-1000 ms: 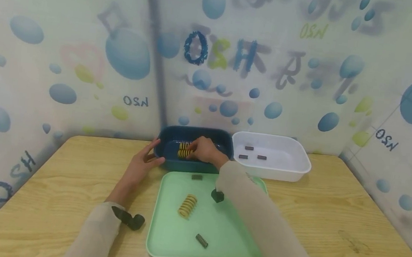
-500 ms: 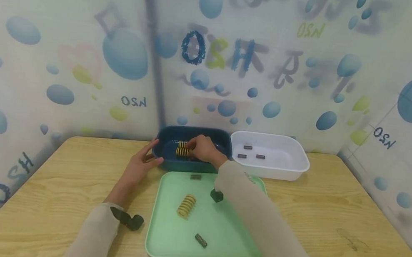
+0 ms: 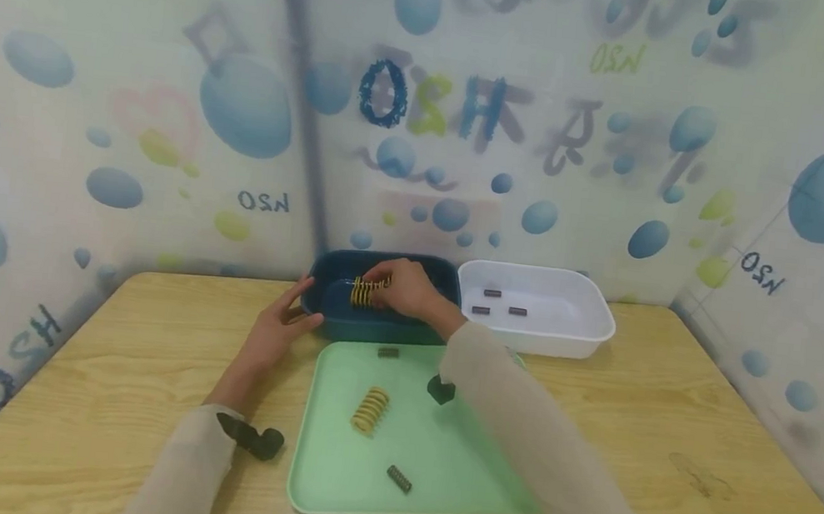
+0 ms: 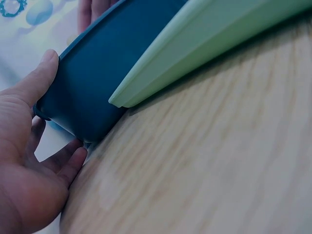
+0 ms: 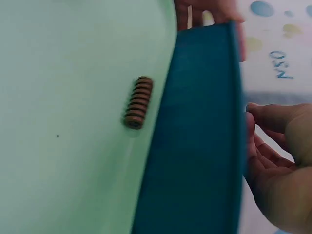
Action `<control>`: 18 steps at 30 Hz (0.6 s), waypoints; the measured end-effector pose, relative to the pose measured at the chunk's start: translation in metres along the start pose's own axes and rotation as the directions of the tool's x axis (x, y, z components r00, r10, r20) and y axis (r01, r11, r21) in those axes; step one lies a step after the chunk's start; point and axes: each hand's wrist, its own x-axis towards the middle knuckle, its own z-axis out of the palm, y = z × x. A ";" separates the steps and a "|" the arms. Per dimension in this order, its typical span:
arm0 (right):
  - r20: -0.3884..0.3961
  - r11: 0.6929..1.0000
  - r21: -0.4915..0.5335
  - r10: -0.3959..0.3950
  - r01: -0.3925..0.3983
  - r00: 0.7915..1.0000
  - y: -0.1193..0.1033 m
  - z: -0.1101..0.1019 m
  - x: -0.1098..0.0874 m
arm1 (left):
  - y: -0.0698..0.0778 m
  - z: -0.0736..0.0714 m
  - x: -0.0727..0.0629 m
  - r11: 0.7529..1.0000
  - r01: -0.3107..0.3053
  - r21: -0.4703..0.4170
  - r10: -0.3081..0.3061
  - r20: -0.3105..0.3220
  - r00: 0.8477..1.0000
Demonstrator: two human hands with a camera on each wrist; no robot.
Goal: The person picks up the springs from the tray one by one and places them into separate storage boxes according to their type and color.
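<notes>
My right hand [image 3: 409, 288] reaches into the dark blue bin [image 3: 332, 328], its thumb and forefinger pinching a yellow coil spring [image 3: 379, 283]. Another yellow spring [image 3: 360, 295] lies against it in the bin; the fingers partly cover both. In the right wrist view the bin wall hides the springs and the thumb meets the forefinger near the rim. My left hand [image 3: 274, 335] is spread at the bin's left end, and in the left wrist view its thumb [image 4: 41, 75] touches the wall near the rim with fingers lower down.
A green tray [image 3: 327, 491] in front of the bins bears a larger yellow spring [image 3: 370, 411] and two small dark springs, one near the front [image 3: 399, 479] and one at the back edge [image 5: 139, 102]. The white bin [image 3: 561, 344] at right holds three small dark springs.
My right hand has risen slightly within the blue bin, and the yellow spring at its fingertips has shifted and tilted. My left hand stays at the bin's end. The head view drifts slightly.
</notes>
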 end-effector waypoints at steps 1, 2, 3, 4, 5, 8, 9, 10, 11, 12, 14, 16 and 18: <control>-0.005 1.000 0.016 -0.011 0.011 1.000 -0.002 -0.002 -0.003 | 0.000 0.000 0.000 1.000 -0.001 0.002 0.001 0.001 1.000; -0.010 0.999 0.042 -0.020 0.020 1.000 -0.004 -0.005 -0.006 | 0.001 0.000 0.000 1.000 0.003 0.006 -0.003 -0.001 1.000; -0.015 0.997 0.076 -0.028 0.029 0.999 -0.006 -0.008 -0.010 | 0.001 0.000 -0.001 1.000 0.000 0.008 0.000 0.001 1.000; -0.023 0.994 0.107 -0.034 0.036 0.999 -0.007 -0.011 -0.014 | 0.001 0.000 0.000 1.000 -0.002 0.009 0.002 0.002 1.000; -0.029 0.990 0.134 -0.042 0.046 0.999 -0.008 -0.014 -0.018 | 0.000 0.001 0.000 1.000 -0.004 0.010 0.004 0.003 1.000; -0.048 0.977 0.201 -0.064 0.072 0.997 -0.007 -0.023 -0.033 | 0.000 0.001 0.001 1.000 -0.007 0.007 0.007 0.000 1.000; -0.054 0.974 0.213 -0.066 0.076 0.996 -0.007 -0.025 -0.038 | -0.001 0.002 0.002 1.000 -0.007 0.004 0.007 -0.003 1.000; -0.058 0.974 0.213 -0.068 0.079 0.996 -0.006 -0.028 -0.044 | -0.001 0.002 0.002 1.000 -0.007 0.003 0.007 -0.004 1.000; -0.057 0.973 0.214 -0.072 0.082 0.996 -0.005 -0.030 -0.050 | -0.001 0.002 0.003 1.000 -0.010 0.004 0.010 -0.005 1.000; -0.050 0.972 0.221 -0.075 0.085 0.996 -0.004 -0.032 -0.056 | -0.001 0.002 0.003 1.000 -0.012 0.004 0.012 -0.006 1.000; -0.025 0.971 0.222 -0.083 0.086 0.996 -0.001 -0.033 -0.068 | -0.001 0.002 0.004 1.000 -0.015 0.010 0.015 -0.008 1.000; 0.009 0.970 0.223 -0.097 0.093 0.995 0.001 -0.033 -0.079 | -0.001 0.001 0.003 1.000 -0.017 0.016 0.017 -0.009 1.000; 0.042 0.967 0.230 -0.118 0.105 0.992 0.004 -0.032 -0.088 | -0.002 0.000 0.002 1.000 -0.016 0.023 0.017 -0.011 1.000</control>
